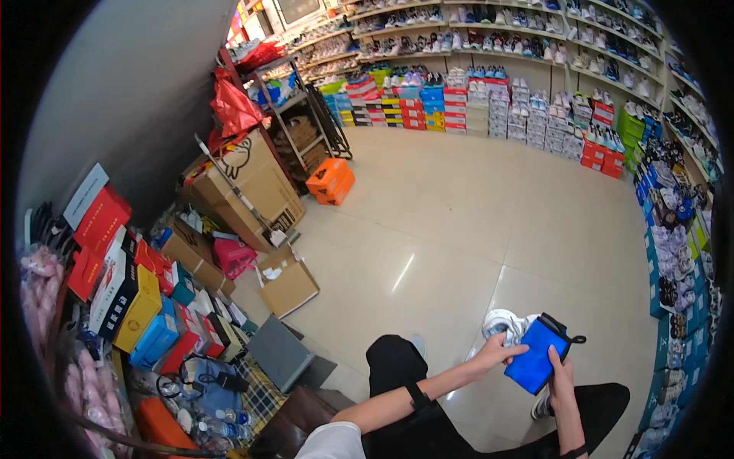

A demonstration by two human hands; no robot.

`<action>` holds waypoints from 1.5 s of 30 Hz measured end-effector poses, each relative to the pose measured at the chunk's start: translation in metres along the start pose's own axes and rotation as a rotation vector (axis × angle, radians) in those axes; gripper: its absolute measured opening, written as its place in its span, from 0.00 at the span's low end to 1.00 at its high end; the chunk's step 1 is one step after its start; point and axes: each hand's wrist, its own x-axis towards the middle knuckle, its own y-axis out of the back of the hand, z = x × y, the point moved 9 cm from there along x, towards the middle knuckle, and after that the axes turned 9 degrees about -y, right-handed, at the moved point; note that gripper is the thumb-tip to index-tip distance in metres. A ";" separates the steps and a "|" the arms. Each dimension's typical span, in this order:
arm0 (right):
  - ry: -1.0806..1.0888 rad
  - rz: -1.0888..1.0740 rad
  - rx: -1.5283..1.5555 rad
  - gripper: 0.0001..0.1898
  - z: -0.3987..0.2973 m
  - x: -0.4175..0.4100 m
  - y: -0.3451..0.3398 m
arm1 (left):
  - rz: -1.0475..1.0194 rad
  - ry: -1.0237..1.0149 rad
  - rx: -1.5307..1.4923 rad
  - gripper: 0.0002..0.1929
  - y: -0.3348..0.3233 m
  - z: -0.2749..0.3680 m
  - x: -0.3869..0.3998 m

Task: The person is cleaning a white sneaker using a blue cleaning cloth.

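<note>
A blue cloth item with black edging and a black loop (534, 356), perhaps a small pouch or towel, is held in front of me at the lower right. My left hand (501, 351) grips its left edge, and a white-and-grey shoe (504, 320) shows just beyond, partly hidden by the cloth and the hand. Whether my left hand also touches the shoe, I cannot tell. My right hand (560, 370) holds the cloth's right side, with the thumb on its face.
Shoe boxes (456, 109) and shelves of shoes line the walls. At the left stand a large cardboard carton (252, 183), a long-handled dustpan (278, 236), orange boxes (331, 181) and a small open carton (289, 282). Plastic bottles (218, 427) lie at the lower left.
</note>
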 end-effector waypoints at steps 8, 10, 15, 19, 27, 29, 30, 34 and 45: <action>0.057 0.006 -0.153 0.28 -0.036 -0.019 -0.029 | -0.020 0.020 0.037 0.16 0.007 -0.003 -0.005; 0.087 -0.026 -0.210 0.27 -0.040 -0.007 -0.026 | 0.014 0.032 -0.026 0.19 0.010 0.000 -0.005; 0.397 0.126 0.034 0.26 -0.117 -0.011 -0.004 | 0.065 0.070 -0.095 0.27 0.025 -0.006 0.011; 0.919 0.366 -0.316 0.18 -0.143 0.012 0.053 | 0.046 0.062 -0.133 0.35 0.019 -0.001 0.016; 1.387 0.094 -1.063 0.28 -0.133 -0.033 -0.092 | -0.031 -0.198 -0.031 0.29 0.007 0.017 0.014; 1.362 0.110 -1.043 0.28 -0.138 -0.037 -0.093 | 0.007 -0.192 -0.045 0.25 0.005 0.017 0.017; 1.334 0.113 -1.018 0.29 -0.136 -0.039 -0.094 | 0.011 -0.244 0.040 0.23 0.010 0.018 0.017; 1.261 0.174 -1.031 0.33 -0.143 -0.018 -0.076 | 0.065 -0.418 0.354 0.20 0.017 0.027 0.012; 1.240 0.208 -1.060 0.28 -0.132 -0.020 -0.077 | 0.049 -0.477 0.601 0.15 0.003 0.036 0.011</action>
